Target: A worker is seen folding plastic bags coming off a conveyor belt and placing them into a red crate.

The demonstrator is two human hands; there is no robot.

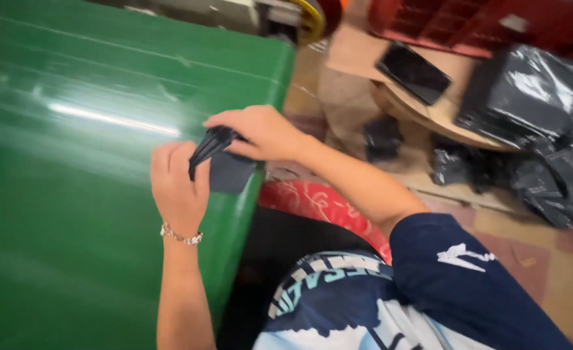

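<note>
- Nearest me, I am seeing my navy sleeve [455, 279], with a red patterned cushion [319, 201] just beyond.
- I am pinching a bunched black plastic bag [218, 155] at the edge of the green table [72, 194]: left hand [177, 188] curled on its lower end, right hand [260, 133] gripping the top.
- I judge I am separating the bag; next calls for a firm pull apart.
- Farther off, filled black bags [526, 97] are lying beside cardboard [429, 110]; their contents are hidden.

Dark phone [413, 72] on cardboard [451, 113], black plastic bags [526, 91], red crate [442, 23]
</note>
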